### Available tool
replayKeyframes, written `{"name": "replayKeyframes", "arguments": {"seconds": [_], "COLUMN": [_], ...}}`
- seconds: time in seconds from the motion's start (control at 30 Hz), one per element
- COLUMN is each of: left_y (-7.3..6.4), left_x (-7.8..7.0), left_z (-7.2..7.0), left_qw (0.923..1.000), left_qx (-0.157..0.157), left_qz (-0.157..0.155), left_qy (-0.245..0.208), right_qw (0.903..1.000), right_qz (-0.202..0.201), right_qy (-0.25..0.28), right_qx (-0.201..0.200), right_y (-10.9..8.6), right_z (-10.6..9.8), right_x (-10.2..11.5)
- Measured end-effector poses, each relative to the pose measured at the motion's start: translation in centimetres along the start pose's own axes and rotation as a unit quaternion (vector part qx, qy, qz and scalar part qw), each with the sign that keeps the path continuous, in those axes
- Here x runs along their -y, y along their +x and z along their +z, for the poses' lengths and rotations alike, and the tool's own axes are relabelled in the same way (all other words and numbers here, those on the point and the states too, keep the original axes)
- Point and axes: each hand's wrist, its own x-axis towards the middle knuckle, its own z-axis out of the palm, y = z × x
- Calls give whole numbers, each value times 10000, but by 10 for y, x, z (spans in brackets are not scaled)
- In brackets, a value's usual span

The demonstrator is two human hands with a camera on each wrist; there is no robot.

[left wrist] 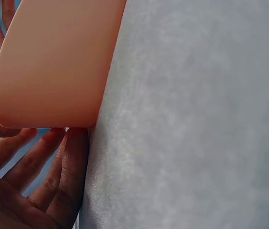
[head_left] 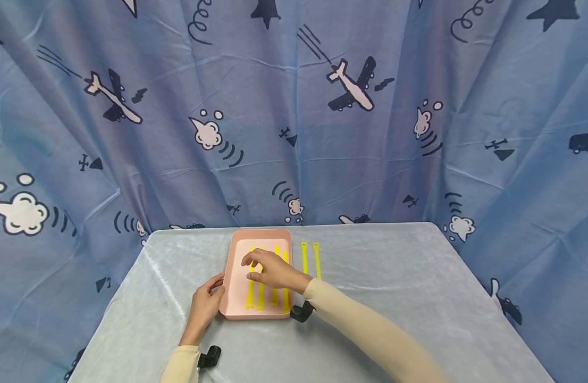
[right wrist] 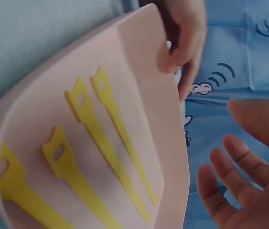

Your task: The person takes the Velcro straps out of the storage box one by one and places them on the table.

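Observation:
A pink tray [head_left: 236,298] stands upright on the table. My left hand [head_left: 206,303] holds its left side, with fingers [left wrist: 72,157] against the outer wall and the thumb at the rim. Several yellow cable ties [right wrist: 112,160] with slotted heads lie side by side inside, heads toward the near end. Over the tray hovers my right hand [head_left: 273,269], fingers loosely bent and spread from the thumb, nothing between them. In the head view it covers parts of the ties. Just right of the tray, two more yellow cable ties [head_left: 310,259] rest on the table, partly hidden behind my right wrist.
A grey cloth covers the table [head_left: 394,266]. Behind it hangs a blue curtain [head_left: 284,159] printed with planes and clouds. Each wrist wears a black camera; the right one [head_left: 302,311] sits close to the tray's near right corner.

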Motion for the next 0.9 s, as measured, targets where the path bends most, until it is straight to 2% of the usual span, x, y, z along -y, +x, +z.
{"name": "replayKeyframes", "arguments": {"seconds": [0.23, 0.37, 0.5, 0.73, 0.9], "left_y": [3, 2, 2, 0, 0], "left_x": [-1, 0, 1, 1, 1], "left_z": [1, 1, 1, 1, 2], "left_qw": [10000, 9999, 9999, 9999, 9999], "left_qx": [-41, -29, -66, -27, -43], "left_qz": [37, 51, 79, 75, 100], "left_qy": [63, 89, 102, 95, 132], "right_qw": [9930, 9828, 9695, 9553, 9461], "right_qz": [-200, -423, -692, -676, -606], "right_qy": [-1102, -1702, -2276, -2675, -2937], "right_qx": [369, 575, 597, 1061, 1224], "right_y": [4, 6, 8, 14, 20], "right_z": [4, 7, 10, 13, 15], "right_x": [5, 7, 6, 3, 1]}}
